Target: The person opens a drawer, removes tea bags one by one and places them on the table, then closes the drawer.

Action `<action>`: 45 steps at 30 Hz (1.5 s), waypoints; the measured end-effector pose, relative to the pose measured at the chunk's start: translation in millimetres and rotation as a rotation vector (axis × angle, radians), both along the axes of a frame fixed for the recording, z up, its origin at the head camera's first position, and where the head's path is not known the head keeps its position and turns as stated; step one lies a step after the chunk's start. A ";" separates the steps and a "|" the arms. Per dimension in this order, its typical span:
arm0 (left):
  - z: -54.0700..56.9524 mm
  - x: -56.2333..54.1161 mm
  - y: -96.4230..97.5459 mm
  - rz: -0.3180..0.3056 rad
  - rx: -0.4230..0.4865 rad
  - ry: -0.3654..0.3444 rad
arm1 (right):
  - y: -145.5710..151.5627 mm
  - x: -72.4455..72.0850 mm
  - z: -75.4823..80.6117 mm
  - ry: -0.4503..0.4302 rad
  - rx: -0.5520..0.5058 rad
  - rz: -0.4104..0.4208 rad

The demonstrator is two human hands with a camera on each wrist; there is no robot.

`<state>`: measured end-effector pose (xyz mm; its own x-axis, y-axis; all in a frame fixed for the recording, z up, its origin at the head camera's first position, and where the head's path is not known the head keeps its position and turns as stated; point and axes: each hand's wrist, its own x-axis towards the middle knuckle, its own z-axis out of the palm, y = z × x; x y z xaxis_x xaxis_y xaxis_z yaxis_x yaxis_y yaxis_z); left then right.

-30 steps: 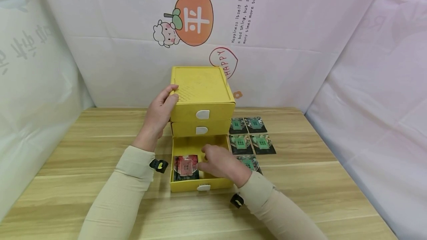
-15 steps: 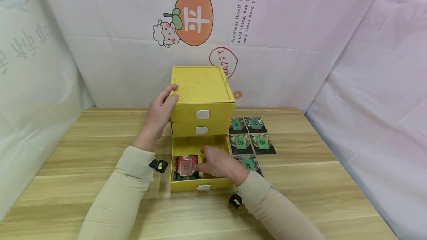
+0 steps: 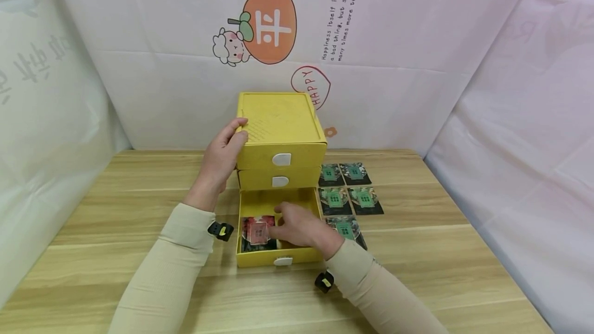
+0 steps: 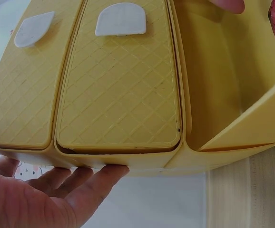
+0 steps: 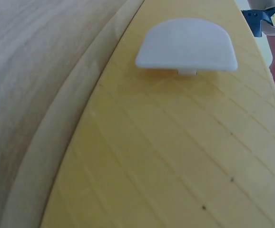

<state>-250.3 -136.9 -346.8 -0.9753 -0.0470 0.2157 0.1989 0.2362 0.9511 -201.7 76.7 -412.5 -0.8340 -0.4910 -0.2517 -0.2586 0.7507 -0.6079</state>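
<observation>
A yellow cabinet (image 3: 282,117) of three stacked drawers stands on the table, its bottom drawer (image 3: 260,257) pulled out. My left hand (image 3: 221,153) lies against the cabinet's upper left side, fingertips at the top edge; in the left wrist view its fingers (image 4: 92,187) press along that side wall. A red-and-black sachet (image 3: 258,233) lies flat in the left part of the open drawer. My right hand (image 3: 301,226) reaches into the drawer, thumb overlapping the sachet's right edge and index finger held apart from it; the other fingers are hidden under the hand.
Several green-and-black sachets (image 3: 335,199) lie in rows on the wooden table (image 3: 441,262), right of the cabinet. White tabs (image 3: 281,159) mark the drawer fronts. A printed white cloth (image 3: 385,92) hangs behind and at both sides.
My right hand has shifted slightly left inside the drawer, its thumb further over the red sachet's edge. The left hand and the cabinet have stayed in place.
</observation>
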 end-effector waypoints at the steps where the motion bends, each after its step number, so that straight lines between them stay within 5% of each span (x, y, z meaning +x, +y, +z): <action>1: -0.1 0.0 0.1 0.000 0.002 0.000 | -0.3 -0.1 -0.1 -0.002 -0.006 -0.001; 45: -0.9 0.4 -0.2 0.010 -0.008 0.003 | -7.5 -1.0 -6.8 -0.021 -0.122 -0.033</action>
